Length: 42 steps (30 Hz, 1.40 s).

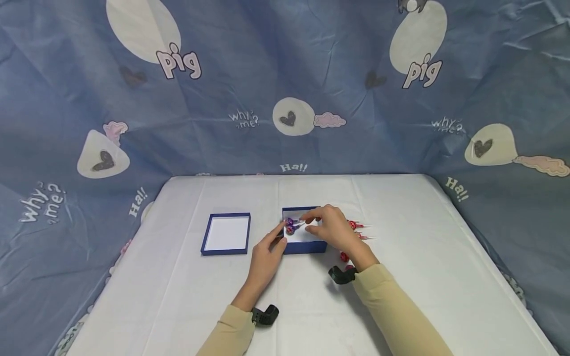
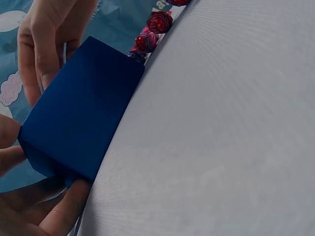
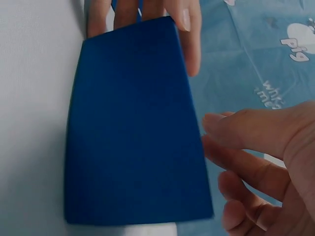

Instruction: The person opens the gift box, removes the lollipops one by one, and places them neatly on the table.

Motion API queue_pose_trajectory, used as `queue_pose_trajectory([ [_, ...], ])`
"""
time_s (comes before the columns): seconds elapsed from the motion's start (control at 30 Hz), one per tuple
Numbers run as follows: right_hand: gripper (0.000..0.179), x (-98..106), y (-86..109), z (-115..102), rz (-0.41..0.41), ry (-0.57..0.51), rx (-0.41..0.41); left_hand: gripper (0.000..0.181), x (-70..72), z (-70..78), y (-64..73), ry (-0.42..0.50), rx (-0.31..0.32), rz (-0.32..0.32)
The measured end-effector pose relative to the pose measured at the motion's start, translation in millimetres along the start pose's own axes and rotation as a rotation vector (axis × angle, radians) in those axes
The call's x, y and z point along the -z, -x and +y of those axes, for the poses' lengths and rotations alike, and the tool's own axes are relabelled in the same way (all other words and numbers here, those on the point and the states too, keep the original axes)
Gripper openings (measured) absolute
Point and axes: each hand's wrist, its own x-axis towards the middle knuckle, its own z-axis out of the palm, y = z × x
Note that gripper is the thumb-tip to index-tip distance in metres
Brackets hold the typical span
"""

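Note:
A blue box (image 1: 305, 247) with a white inside stands uncovered on the table. Two purple-wrapped lollipops (image 1: 291, 229) lie in its left part, their sticks toward the right. My left hand (image 1: 265, 259) rests against the left side of the box, fingers laid along the wall and thumb by the front corner. Over the box is my right hand (image 1: 335, 228), thumb and index finger apart beside the lollipop sticks. In the right wrist view, the box wall (image 3: 133, 128) hides what lies inside.
Several red-wrapped lollipops (image 1: 353, 225) lie right of the box, partly hidden by the right forearm. A shallow blue-edged lid (image 1: 225, 214), white inside, lies to the left on the white-covered table (image 1: 178, 296). Behind hangs a blue printed cloth (image 1: 213, 148).

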Motion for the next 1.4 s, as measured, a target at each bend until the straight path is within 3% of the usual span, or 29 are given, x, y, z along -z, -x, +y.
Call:
queue_pose_trajectory([
  [0.4,0.026,-26.3,-18.6,-0.3,-0.021,-0.043,0.026,0.044,0.6,-2.5,1.6,0.004,-0.035,0.003],
  [0.63,0.028,-35.6,-24.0,3.9,-0.055,0.044,0.003,0.044,0.0,-2.5,1.3,-0.002,-0.011,-0.003],
  [1.0,0.029,-42.5,-24.2,4.0,-0.023,0.254,0.005,0.045,0.9,-1.1,-0.7,-0.013,-0.037,0.003],
  [1.27,0.029,-43.9,-23.7,2.3,-0.049,0.261,-0.001,0.045,1.6,0.0,0.4,-0.002,-0.018,-0.01],
  [1.4,0.027,-43.9,-23.4,0.8,-0.057,0.253,0.003,0.045,1.6,-0.9,0.9,-0.014,-0.038,-0.003],
])
